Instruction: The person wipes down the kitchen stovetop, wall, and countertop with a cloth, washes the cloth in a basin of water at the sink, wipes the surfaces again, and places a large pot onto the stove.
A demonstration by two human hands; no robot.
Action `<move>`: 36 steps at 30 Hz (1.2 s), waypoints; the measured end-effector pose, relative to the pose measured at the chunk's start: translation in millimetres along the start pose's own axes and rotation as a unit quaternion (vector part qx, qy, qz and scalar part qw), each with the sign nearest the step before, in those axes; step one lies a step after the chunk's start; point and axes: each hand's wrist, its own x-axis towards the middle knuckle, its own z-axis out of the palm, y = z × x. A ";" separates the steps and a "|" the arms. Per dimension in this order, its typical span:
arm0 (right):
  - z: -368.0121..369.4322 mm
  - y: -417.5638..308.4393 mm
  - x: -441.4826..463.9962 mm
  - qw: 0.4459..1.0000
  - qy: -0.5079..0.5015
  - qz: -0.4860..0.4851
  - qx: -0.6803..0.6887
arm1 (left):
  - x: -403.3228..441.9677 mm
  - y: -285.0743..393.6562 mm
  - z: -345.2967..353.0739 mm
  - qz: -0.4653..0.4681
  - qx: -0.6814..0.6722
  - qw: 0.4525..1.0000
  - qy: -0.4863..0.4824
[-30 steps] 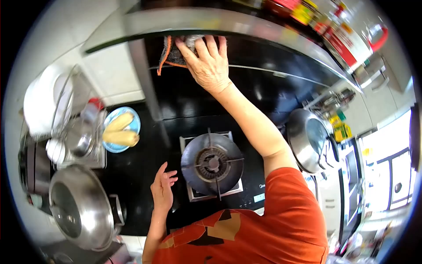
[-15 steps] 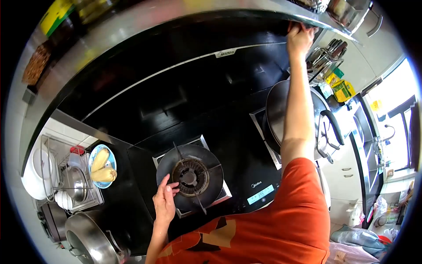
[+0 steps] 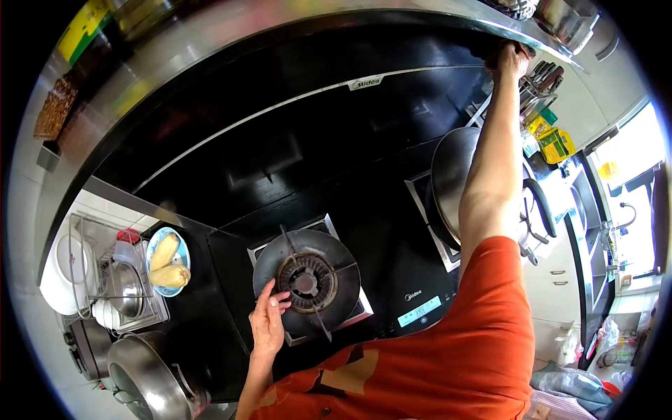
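My left hand [image 3: 268,322] hovers at the near left edge of the gas burner [image 3: 306,282], fingers loosely bent and apart, holding nothing. The burner has a dark round surround and metal prongs, with no pan on it. Far up at the right, my right hand [image 3: 511,61] reaches under the range hood's edge, beside the knife rack [image 3: 544,78]. Its fingers are closed round something dark and reddish that I cannot make out. Below that outstretched arm sits a large metal pan [image 3: 448,164] on the right burner, partly hidden by the arm.
At left, a blue-rimmed plate [image 3: 152,246] holds pale yellow elongated food beside a wire dish rack [image 3: 87,280]. A big steel pot [image 3: 136,371] stands at the near left. Yellow packets [image 3: 556,145] lie past the pan. The hood [image 3: 280,49] overhangs the stove.
My right hand has shifted to the right along the hood's edge, towards the knife rack. My left hand stays by the burner. The whole view has shifted slightly.
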 end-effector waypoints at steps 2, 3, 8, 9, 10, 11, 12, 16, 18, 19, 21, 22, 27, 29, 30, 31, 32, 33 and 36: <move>-6.5 -21.1 -31.0 0.992 -0.063 0.071 0.078 | -1.1 -1.5 -4.6 0.003 -0.007 1.000 0.002; 0.3 -15.4 -31.3 0.995 -0.057 0.059 0.062 | -2.1 -2.5 -7.5 0.007 -0.010 1.000 0.003; 32.9 -15.1 -41.2 0.997 0.033 -0.052 -0.048 | -9.1 -9.9 -22.2 0.021 -0.033 0.999 0.012; 52.9 1.0 -30.1 0.990 0.009 -0.113 -0.079 | -10.8 -10.7 -24.9 0.025 -0.037 0.999 0.015; 72.8 17.4 -18.9 0.979 -0.013 -0.175 -0.107 | -12.5 -11.4 -27.4 0.027 -0.041 0.999 0.017; 72.8 1.2 -35.7 0.976 -0.004 -0.195 -0.094 | -14.1 -12.0 -30.0 0.030 -0.044 0.998 0.019; 66.9 -23.5 -65.8 0.975 0.011 -0.209 -0.072 | -15.5 -12.6 -33.1 0.032 -0.045 0.998 0.023; 77.2 -60.7 -131.2 0.958 0.036 -0.284 0.032 | -22.2 -16.6 -45.9 0.040 -0.058 0.997 0.036; 100.6 -50.5 -147.6 0.933 0.051 -0.333 0.126 | -23.0 -26.3 -49.6 0.024 -0.088 0.995 0.046; 100.8 -50.1 -155.0 0.927 0.018 -0.363 0.091 | -23.7 -26.7 -50.0 0.025 -0.092 0.994 0.047; 85.6 -100.6 -228.7 0.950 -0.052 -0.279 0.133 | -23.9 -26.3 -49.8 0.024 -0.082 0.995 0.042; 79.1 -128.7 -269.8 0.961 -0.079 -0.232 0.128 | -25.2 -26.7 -49.2 0.027 -0.084 0.995 0.039; 28.7 -220.3 -398.8 0.931 -0.191 -0.105 0.292 | -30.1 -23.2 -52.3 0.041 -0.096 0.994 0.042; 23.3 -241.0 -433.9 0.913 -0.238 -0.060 0.324 | -33.7 -22.5 -55.5 0.044 -0.098 0.993 0.049; 29.1 -245.9 -449.8 0.912 -0.248 -0.063 0.320 | -35.9 -23.0 -57.1 0.046 -0.100 0.992 0.054; 31.6 -252.4 -465.4 0.912 -0.254 -0.094 0.308 | -37.7 -24.7 -58.6 0.044 -0.101 0.992 0.055; 33.8 -258.6 -481.1 0.903 -0.299 -0.066 0.301 | -39.1 -27.1 -59.7 0.048 -0.093 0.993 0.062; 30.1 -270.8 -497.8 0.891 -0.344 -0.038 0.294 | -41.4 -28.6 -60.4 0.052 -0.084 0.993 0.070; 68.3 -283.6 -556.1 0.900 -0.288 -0.051 0.322 | -47.3 -27.3 -65.2 0.045 -0.084 0.992 0.084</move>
